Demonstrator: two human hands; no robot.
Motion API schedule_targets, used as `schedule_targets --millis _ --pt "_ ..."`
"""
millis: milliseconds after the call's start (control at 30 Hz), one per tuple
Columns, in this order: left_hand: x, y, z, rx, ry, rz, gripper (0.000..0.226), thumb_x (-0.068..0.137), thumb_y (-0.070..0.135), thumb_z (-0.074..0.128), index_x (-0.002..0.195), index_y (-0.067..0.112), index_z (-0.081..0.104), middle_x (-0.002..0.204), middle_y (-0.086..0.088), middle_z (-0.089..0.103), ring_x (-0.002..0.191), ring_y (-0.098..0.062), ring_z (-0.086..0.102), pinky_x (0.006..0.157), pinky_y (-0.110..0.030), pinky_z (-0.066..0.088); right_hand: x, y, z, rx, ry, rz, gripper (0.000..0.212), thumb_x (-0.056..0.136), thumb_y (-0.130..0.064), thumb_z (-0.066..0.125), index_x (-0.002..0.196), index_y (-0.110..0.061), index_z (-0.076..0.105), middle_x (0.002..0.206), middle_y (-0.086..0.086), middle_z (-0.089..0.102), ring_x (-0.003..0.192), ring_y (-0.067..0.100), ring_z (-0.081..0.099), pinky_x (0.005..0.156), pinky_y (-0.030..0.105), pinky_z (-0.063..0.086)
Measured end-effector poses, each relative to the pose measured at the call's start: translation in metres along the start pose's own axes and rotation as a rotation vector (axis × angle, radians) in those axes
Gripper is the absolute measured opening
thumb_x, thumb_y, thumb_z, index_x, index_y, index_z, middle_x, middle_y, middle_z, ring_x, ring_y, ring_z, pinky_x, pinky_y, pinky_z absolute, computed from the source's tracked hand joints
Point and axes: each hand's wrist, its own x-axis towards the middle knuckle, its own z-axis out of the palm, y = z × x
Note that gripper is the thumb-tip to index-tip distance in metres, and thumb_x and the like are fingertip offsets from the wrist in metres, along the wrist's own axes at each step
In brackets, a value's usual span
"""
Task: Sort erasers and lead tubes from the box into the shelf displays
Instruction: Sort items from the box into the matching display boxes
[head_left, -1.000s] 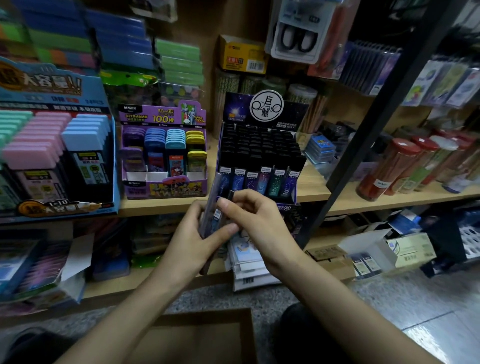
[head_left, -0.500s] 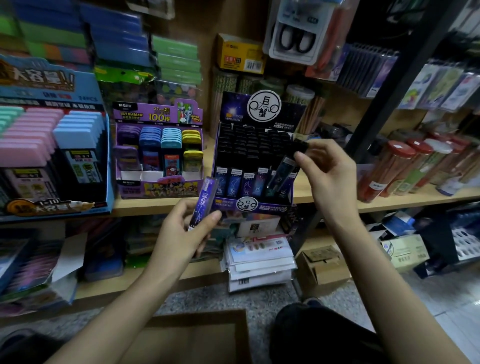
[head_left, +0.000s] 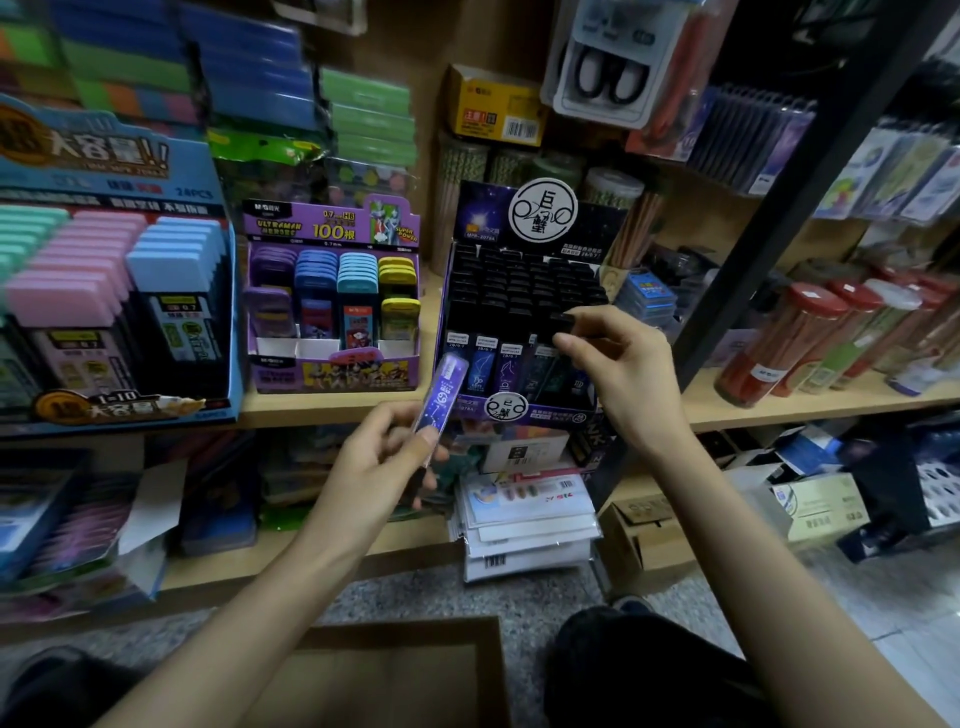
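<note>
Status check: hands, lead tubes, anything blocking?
Left hand holds purple lead tube, tilted, below black display. Right hand pinches black-capped tube at display's front-right slots. Nothing seen in the way.

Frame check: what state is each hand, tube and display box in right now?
Left hand, holding a tube.
Purple lead tube, tilted, held in front of the shelf.
Right hand, pinching a tube's cap.
Black-capped tube, seated in the black display's front right corner.
Black display, upright, nearly full.
Purple display, upright, partly stocked.
</note>
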Motion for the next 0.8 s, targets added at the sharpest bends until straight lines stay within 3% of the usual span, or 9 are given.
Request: schedule_targets --millis 100,233,400,467,533,600,667,800 --pt "-0.001 -0.002 -0.003 0.050 0.032 0.016 0.010 0.090 0.014 0.058 0.099 0.018 0.061 0.072 0.004 0.070 0.054 -0.003 0.057 0.046 -0.017 0.043 0.003 0.001 0.004 -0.076 0.026 0.030 0.020 0.085 -0.015 0.067 0.104 -0.009 0.066 0.086 -0.009 0.063 0.080 0.003 0.059 0.074 0.006 0.044" --pt "-0.001 -0.004 -0.006 0.179 0.088 0.054 0.002 0.082 0.020 0.068 0.084 0.019 0.067 0.069 0.010 0.069 0.059 0.001 0.059 0.051 -0.012 0.044 0.006 0.002 0.010 -0.205 0.020 0.071 0.025 0.088 -0.022 0.065 0.106 -0.006 0.068 0.095 0.007 0.070 0.089 0.017 0.064 0.080 0.026 0.050" --pt "-0.002 0.005 -0.011 0.349 0.068 0.053 0.006 0.075 0.024 0.075 0.074 0.030 0.072 0.074 0.009 0.071 0.067 -0.003 0.063 0.062 -0.023 0.048 0.003 -0.002 0.004 -0.382 0.013 0.050 0.027 0.090 -0.033 0.061 0.092 -0.007 0.068 0.082 0.009 0.070 0.079 0.023 0.064 0.071 0.039 0.051" --pt "0.000 0.012 -0.014 0.425 0.049 0.051 0.007 0.073 0.027 0.077 0.074 0.031 0.071 0.074 0.007 0.071 0.067 -0.006 0.063 0.062 -0.027 0.049 -0.001 -0.008 -0.006 -0.429 0.099 -0.037 0.028 0.091 -0.036 0.058 0.090 -0.009 0.067 0.080 0.006 0.068 0.076 0.022 0.063 0.069 0.040 0.050" --pt "0.000 0.021 -0.015 0.505 0.037 0.051 0.011 0.070 0.031 0.078 0.074 0.028 0.068 0.074 0.001 0.068 0.069 -0.017 0.063 0.063 -0.037 0.050 -0.006 -0.018 -0.015 -0.319 0.129 -0.131 0.023 0.092 -0.032 0.058 0.089 -0.011 0.066 0.081 0.001 0.066 0.076 0.016 0.060 0.070 0.032 0.049" --pt "0.001 0.033 -0.013 0.525 0.018 0.060 0.018 0.068 0.030 0.081 0.071 0.022 0.065 0.072 -0.003 0.067 0.067 -0.022 0.062 0.063 -0.044 0.050 -0.013 -0.033 -0.015 -0.159 0.037 -0.179 0.018 0.091 -0.029 0.059 0.091 -0.014 0.067 0.084 -0.004 0.064 0.078 0.007 0.058 0.071 0.021 0.047" --pt "0.002 0.046 -0.008 0.551 -0.027 0.104 0.018 0.066 0.027 0.082 0.068 0.022 0.064 0.067 0.003 0.067 0.065 -0.013 0.061 0.063 -0.039 0.049 -0.023 -0.046 -0.006 -0.075 -0.140 -0.182 0.018 0.089 -0.030 0.059 0.096 -0.016 0.068 0.088 -0.006 0.063 0.083 0.002 0.056 0.074 0.014 0.044" --pt "0.008 0.069 0.008 0.676 -0.081 0.220 0.015 0.064 0.023 0.081 0.069 0.026 0.067 0.066 0.007 0.064 0.067 -0.003 0.057 0.063 -0.027 0.044 -0.038 -0.057 0.013 -0.014 -0.308 -0.189 0.015 0.086 -0.022 0.066 0.097 -0.011 0.068 0.090 0.000 0.062 0.085 0.009 0.057 0.076 0.022 0.045"
